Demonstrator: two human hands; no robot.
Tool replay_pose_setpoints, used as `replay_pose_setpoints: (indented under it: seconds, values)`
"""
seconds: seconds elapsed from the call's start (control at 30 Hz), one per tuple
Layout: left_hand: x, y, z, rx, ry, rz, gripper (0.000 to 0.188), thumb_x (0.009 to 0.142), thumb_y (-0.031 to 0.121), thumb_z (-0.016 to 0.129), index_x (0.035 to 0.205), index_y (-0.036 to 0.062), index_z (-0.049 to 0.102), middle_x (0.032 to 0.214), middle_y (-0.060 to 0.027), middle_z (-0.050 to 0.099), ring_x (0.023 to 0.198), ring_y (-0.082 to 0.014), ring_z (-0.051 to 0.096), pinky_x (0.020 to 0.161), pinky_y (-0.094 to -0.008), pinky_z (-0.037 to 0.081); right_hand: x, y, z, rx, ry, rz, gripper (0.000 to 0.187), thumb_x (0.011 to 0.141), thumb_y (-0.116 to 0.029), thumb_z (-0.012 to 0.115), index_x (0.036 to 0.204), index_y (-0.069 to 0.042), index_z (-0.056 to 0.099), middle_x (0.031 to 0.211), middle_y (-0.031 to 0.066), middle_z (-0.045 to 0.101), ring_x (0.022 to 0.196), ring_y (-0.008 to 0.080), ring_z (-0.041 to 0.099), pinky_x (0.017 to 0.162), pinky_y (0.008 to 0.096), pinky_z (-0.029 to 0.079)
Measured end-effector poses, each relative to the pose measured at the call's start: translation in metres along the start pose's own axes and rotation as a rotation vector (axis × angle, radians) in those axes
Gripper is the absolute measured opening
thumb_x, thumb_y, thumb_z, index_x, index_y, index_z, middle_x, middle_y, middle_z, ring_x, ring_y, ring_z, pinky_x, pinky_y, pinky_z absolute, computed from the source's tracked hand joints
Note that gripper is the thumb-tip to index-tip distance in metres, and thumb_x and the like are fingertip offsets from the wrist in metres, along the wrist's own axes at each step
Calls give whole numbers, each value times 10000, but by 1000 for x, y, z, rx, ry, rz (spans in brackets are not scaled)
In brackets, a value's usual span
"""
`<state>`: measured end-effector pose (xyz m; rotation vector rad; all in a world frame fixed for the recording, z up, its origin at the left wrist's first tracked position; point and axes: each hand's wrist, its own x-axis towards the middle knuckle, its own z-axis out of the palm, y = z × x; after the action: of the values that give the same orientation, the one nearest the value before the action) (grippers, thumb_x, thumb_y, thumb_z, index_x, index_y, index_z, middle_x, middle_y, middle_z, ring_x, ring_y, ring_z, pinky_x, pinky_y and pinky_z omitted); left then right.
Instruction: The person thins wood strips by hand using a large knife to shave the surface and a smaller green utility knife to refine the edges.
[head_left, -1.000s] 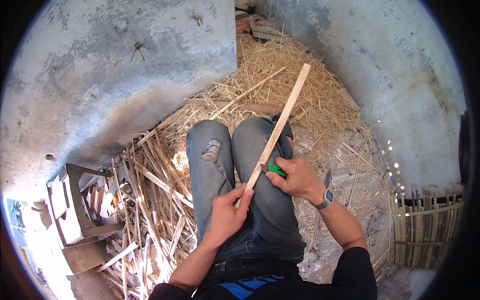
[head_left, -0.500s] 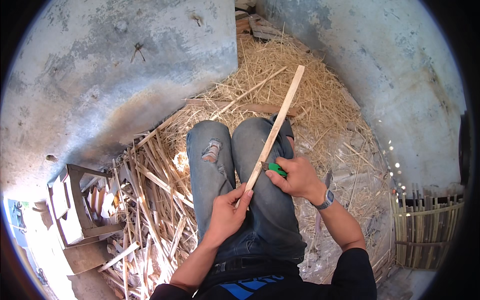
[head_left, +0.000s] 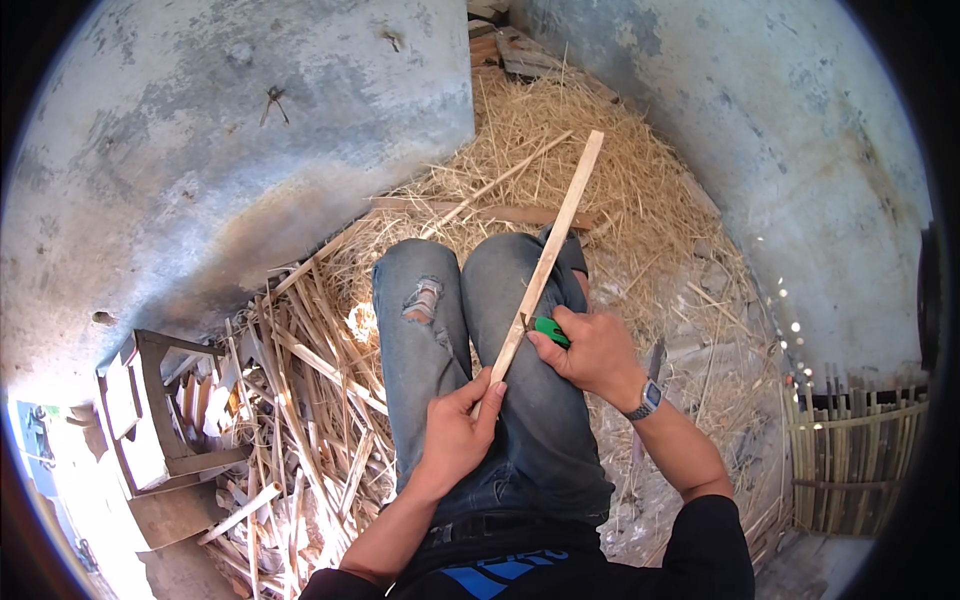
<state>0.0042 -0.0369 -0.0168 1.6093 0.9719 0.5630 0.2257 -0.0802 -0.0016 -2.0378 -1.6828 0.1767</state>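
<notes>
A long pale wooden strip [head_left: 562,222] slants across my right thigh, its far end raised over the straw. My left hand [head_left: 462,428] pinches its near end between thumb and fingers. In my right hand [head_left: 592,352] is a green-handled utility knife [head_left: 551,331], gripped with the fist closed round the handle. The knife's short blade meets the strip's right edge, a little beyond my left fingertips. My right fingers hide part of the handle.
Loose wooden sticks [head_left: 300,400] lie heaped left of my legs, beside a wooden frame [head_left: 165,410]. Straw [head_left: 640,190] covers the floor ahead, with a board [head_left: 520,214] across it. Walls rise on both sides. A slatted bamboo panel [head_left: 855,450] stands at the right.
My right hand and the knife have shifted very slightly, with the blade still at the strip. The strip's far end has moved a touch left. My left hand keeps its pinch.
</notes>
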Motion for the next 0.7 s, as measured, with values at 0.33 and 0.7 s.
replay_pose_setpoints:
  seconds: [0.33,0.7]
  values:
    - [-17,6,-8,47,-45,-49,305,979,99,659,1216,-92,653,858,-36,713,798,-38,555,685,-215,475,-5,28,16,-136,127,-212,539,932,-599,578,719,-109,510,588,113,572,518,309,615,451,407,466]
    - [-49,-5,-4,-55,-77,-70,291,963,103,685,1191,-79,678,815,-37,697,771,-45,568,685,-200,462,47,105,-40,-145,408,78,528,982,-540,545,770,-58,582,625,194,576,584,423,589,493,493,417]
